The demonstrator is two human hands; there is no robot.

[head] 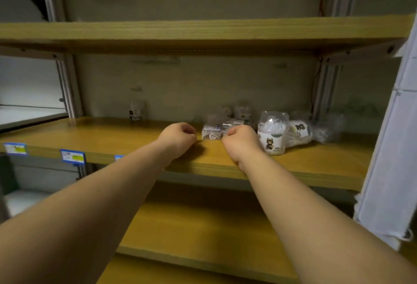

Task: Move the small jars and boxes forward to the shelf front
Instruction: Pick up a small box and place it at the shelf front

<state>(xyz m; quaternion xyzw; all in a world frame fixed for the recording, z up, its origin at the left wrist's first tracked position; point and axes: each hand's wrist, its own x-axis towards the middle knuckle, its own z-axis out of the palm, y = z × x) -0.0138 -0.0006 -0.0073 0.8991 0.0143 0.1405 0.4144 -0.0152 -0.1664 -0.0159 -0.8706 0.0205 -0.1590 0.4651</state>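
Head | hands (209,141) curled | jars (273,132) just behind right hand

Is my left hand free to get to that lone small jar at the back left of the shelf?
Probably yes: the left hand looks empty, and bare shelf lies between it and the jar.

wooden shelves (203,30), grey back wall (191,85), dim light

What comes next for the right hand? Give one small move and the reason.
Probably draw the right hand toward the shelf edge, bringing along the small box it seems to touch. That box and the jars behind it sit far back; the cat jar stands nearer the front.
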